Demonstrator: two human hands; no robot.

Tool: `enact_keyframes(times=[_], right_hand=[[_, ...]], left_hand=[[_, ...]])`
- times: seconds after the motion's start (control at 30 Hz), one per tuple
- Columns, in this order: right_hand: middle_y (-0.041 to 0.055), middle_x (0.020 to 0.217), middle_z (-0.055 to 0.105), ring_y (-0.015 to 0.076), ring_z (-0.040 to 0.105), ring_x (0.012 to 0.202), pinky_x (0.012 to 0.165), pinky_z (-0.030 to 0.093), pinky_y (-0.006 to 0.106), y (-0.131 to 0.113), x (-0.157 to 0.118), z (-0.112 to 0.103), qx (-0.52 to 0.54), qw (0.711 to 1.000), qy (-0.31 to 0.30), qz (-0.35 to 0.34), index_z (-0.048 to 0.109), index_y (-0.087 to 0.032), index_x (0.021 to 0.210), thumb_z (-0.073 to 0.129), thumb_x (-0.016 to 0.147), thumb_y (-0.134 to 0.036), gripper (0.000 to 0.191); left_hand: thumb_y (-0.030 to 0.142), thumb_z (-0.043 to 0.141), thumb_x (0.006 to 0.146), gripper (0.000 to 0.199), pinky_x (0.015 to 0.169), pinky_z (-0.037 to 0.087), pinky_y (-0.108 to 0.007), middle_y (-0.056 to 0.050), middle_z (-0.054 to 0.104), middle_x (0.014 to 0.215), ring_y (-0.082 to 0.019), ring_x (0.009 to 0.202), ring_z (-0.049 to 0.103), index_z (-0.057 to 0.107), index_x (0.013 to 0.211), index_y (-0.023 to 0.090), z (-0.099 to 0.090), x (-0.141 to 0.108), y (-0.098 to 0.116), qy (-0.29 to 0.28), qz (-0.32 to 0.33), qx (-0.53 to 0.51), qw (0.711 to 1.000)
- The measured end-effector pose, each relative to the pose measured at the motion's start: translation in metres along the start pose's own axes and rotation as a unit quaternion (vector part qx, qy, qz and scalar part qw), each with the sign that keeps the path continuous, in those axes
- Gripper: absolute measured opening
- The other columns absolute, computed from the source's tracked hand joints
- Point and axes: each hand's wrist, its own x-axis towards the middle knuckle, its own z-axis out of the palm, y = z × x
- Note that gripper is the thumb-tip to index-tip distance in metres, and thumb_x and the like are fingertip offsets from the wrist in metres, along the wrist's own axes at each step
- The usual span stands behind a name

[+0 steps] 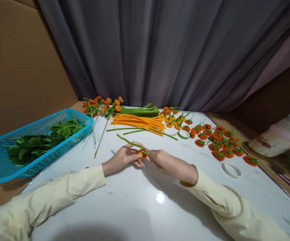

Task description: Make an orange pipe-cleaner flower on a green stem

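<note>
Between my two hands is a small orange pipe-cleaner flower (143, 154) with a green pipe cleaner (129, 141) reaching out from it to the upper left. My left hand (128, 156) pinches the flower between thumb and fingers, its other fingers curled below. From the other side my right hand (160, 159) closes its fingertips at the flower's green part; exactly what they pinch is partly hidden. Just beyond the hands lie a bundle of orange pipe cleaners (138, 122), loose green ones and a bundle of green pipe cleaners (141, 111).
A blue basket (84, 124) with green leaves (31, 149) stands left. Orange flowers (217, 137) lie at right, near a green tape roll (183, 134) and a white ring of tape (231, 170). Stemmed flowers (118, 108) lie at the back left. A grey curtain (145, 50) hangs behind.
</note>
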Motion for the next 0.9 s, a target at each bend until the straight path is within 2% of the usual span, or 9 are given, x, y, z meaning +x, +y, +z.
enact_keyframes(times=[0.13, 0.3, 0.37, 0.47, 0.63, 0.8, 0.9], right_hand=[[0.0082, 0.082, 0.055, 0.0137, 0.048, 0.064, 0.059, 0.039, 0.023, -0.002, -0.001, -0.003, -0.036, 0.999, -0.009, -0.009, 0.043, -0.008, 0.114, 0.036, 0.068, 0.007, 0.049], [0.0105, 0.091, 0.055, 0.0135, 0.05, 0.064, 0.057, 0.04, 0.023, -0.006, -0.004, -0.005, -0.084, 0.996, -0.021, -0.027, 0.031, -0.007, 0.128, 0.034, 0.068, 0.007, 0.062], [0.0115, 0.094, 0.055, 0.0133, 0.05, 0.062, 0.056, 0.039, 0.023, -0.007, -0.006, -0.004, -0.111, 0.993, -0.027, -0.032, 0.03, -0.007, 0.129, 0.034, 0.068, 0.006, 0.063], [0.0114, 0.096, 0.056, 0.0116, 0.05, 0.057, 0.052, 0.037, 0.022, -0.008, -0.008, -0.002, -0.144, 0.989, -0.028, -0.029, 0.029, -0.009, 0.13, 0.034, 0.069, 0.005, 0.063], [0.0121, 0.095, 0.056, 0.0129, 0.051, 0.058, 0.051, 0.038, 0.023, -0.007, -0.007, -0.002, -0.148, 0.988, -0.014, -0.034, 0.024, -0.008, 0.133, 0.033, 0.067, 0.005, 0.069], [0.014, 0.097, 0.054, 0.016, 0.053, 0.067, 0.058, 0.044, 0.026, -0.005, -0.005, 0.0, -0.09, 0.994, 0.02, -0.057, 0.022, -0.006, 0.135, 0.033, 0.063, 0.007, 0.073], [0.0132, 0.095, 0.055, 0.0168, 0.054, 0.073, 0.063, 0.045, 0.028, -0.003, -0.004, 0.001, -0.04, 0.996, 0.04, -0.068, 0.026, -0.007, 0.133, 0.033, 0.065, 0.007, 0.07]], left_hand=[[0.032, 0.057, 0.08, 0.032, 0.064, 0.053, -0.031, -0.008, 0.066, 0.074, -0.021, 0.066, 0.067, 0.049, 0.105, 0.013, -0.003, 0.003, 0.002, 0.019, -0.015, -0.065, 0.998], [0.04, 0.049, 0.083, 0.04, 0.065, 0.052, -0.031, -0.01, 0.067, 0.082, -0.02, 0.065, 0.067, 0.046, 0.115, 0.015, -0.008, 0.008, 0.008, 0.001, -0.056, -0.12, 0.991], [0.042, 0.054, 0.081, 0.041, 0.064, 0.051, -0.029, -0.01, 0.067, 0.081, -0.019, 0.065, 0.066, 0.051, 0.111, 0.013, -0.01, 0.011, 0.008, -0.012, -0.085, -0.114, 0.99], [0.033, 0.067, 0.073, 0.036, 0.064, 0.051, -0.028, -0.01, 0.066, 0.078, -0.017, 0.064, 0.065, 0.059, 0.1, 0.01, -0.013, 0.015, 0.004, -0.031, -0.106, -0.11, 0.988], [0.025, 0.071, 0.07, 0.036, 0.064, 0.048, -0.026, -0.009, 0.065, 0.08, -0.014, 0.064, 0.062, 0.064, 0.101, 0.01, -0.014, 0.014, -0.004, -0.047, -0.075, -0.152, 0.984], [0.03, 0.068, 0.074, 0.038, 0.068, 0.046, -0.025, -0.007, 0.064, 0.088, -0.011, 0.065, 0.059, 0.062, 0.108, 0.015, -0.003, 0.005, -0.001, -0.001, -0.045, -0.117, 0.992], [0.034, 0.066, 0.075, 0.044, 0.07, 0.047, -0.027, -0.007, 0.063, 0.09, -0.012, 0.068, 0.059, 0.059, 0.115, 0.016, 0.004, 0.001, -0.001, 0.021, -0.034, -0.09, 0.995]])
